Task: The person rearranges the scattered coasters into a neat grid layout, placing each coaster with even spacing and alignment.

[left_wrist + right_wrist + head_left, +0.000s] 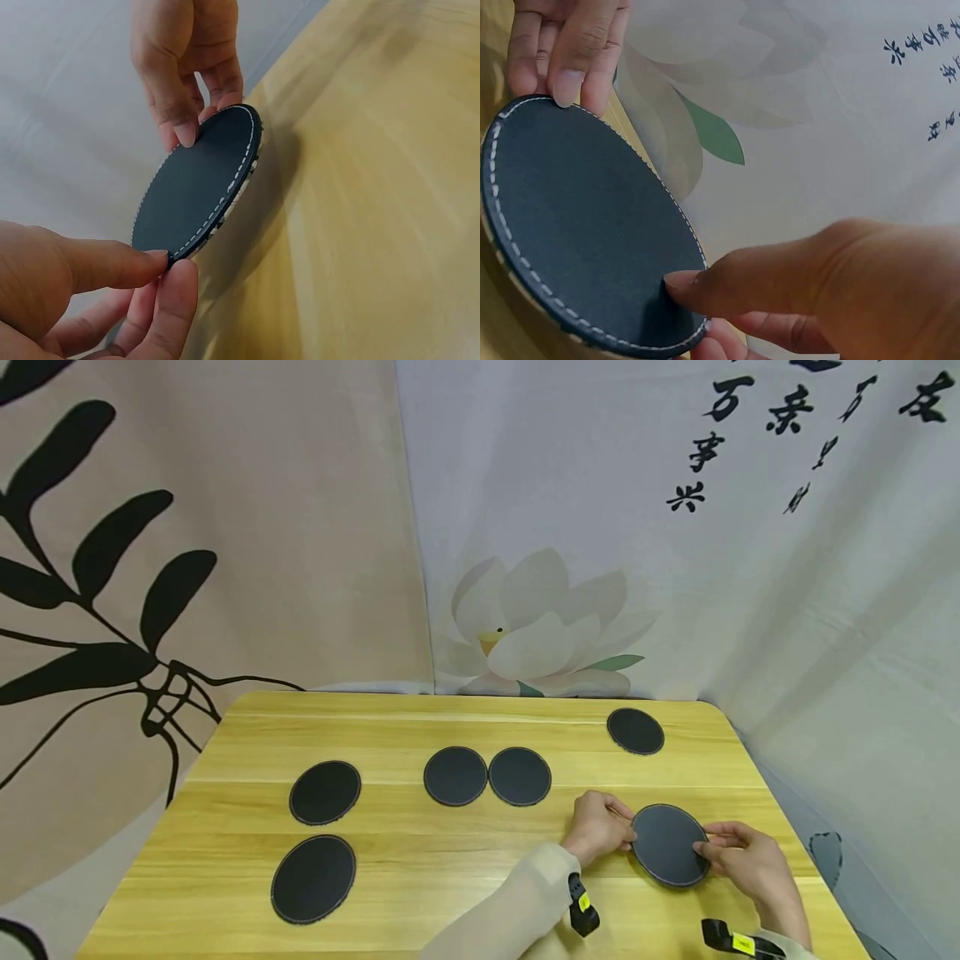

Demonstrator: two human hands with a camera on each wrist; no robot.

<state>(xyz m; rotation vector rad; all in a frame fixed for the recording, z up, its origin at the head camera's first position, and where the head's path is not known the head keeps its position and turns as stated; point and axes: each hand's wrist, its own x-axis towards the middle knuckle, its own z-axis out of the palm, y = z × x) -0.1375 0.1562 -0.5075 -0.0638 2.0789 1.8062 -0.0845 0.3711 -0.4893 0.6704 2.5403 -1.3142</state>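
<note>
A round black coaster (pixel 670 846) with white stitching along its rim is held between both hands above the right part of the wooden table. My left hand (pixel 599 825) pinches its left edge between thumb and fingers. At the opposite edge my right hand (pixel 750 860) grips it, thumb on the black face and fingers beneath. The left wrist view shows the coaster (pixel 196 180) tilted, its shadow on the wood and a patterned underside showing at the edge. In the right wrist view the black face (pixel 592 217) fills much of the left side.
Several more black coasters lie flat on the table (pixel 420 893): a touching pair, left coaster (pixel 455 776) and right coaster (pixel 520 776), at middle; one coaster (pixel 636 731) at back right; an upper coaster (pixel 325 792) and lower coaster (pixel 313 879) at left. A printed curtain (pixel 315 527) hangs behind.
</note>
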